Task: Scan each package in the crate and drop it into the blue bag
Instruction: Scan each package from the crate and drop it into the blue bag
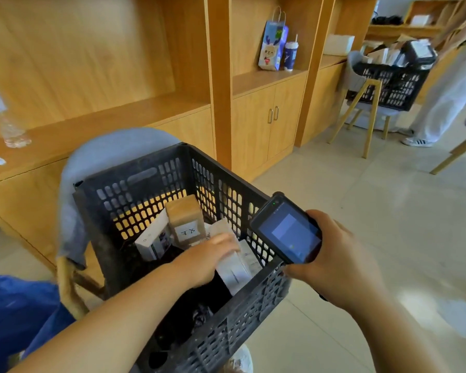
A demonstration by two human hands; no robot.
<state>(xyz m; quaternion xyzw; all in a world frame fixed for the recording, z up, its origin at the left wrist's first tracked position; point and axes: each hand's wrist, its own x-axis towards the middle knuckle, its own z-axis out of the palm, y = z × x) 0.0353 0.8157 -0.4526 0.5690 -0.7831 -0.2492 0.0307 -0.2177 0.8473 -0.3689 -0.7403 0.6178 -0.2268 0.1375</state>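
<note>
A black plastic crate [135, 195] stands on a grey chair in front of me. Inside it my left hand [207, 259] reaches down and lies on a white box [234, 275], fingers bent over its top edge. A brown cardboard package [184, 219] with a handwritten label stands upright behind, with another white box [152, 242] to its left. My right hand [336, 262] grips a black handheld scanner [287, 230] over the crate's right rim, screen lit. The blue bag [16, 316] sits at the lower left.
Wooden shelving and cupboards [264, 119] run along the back. A plastic bottle [6, 117] stands on the left counter. At the far right a second black crate [393, 82] of packages rests on a chair beside another person [452, 84]. Pale tiled floor lies to the right.
</note>
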